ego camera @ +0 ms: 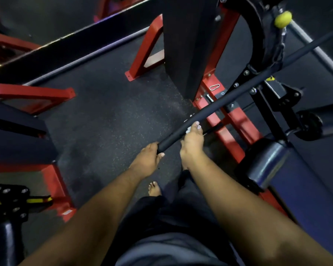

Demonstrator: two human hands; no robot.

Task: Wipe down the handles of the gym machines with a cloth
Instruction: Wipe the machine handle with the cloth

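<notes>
Near the low end of the long black bar (206, 114) I have both hands at work; my left hand (149, 156) curls round the very tip of the foam grip, thumb underneath, steadying it; my right hand (192, 140) sits just up the bar from it, fingers wrapped over the foam with the white cloth (188, 129) bunched between palm and bar, only a small corner of it showing. The bar runs up and to the right toward the black bracket (265, 60) on the red frame (229, 121), so it hangs at a slant and could swing.

To do this stroke well, I judge the left hand should hold the tip firm while the right slides the cloth along the foam with an even squeeze, twisting a little so the underside is wiped too; the stretch under my left hand will want its own pass after I shift that grip; the far half of the bar looks not yet reached from here.
</notes>
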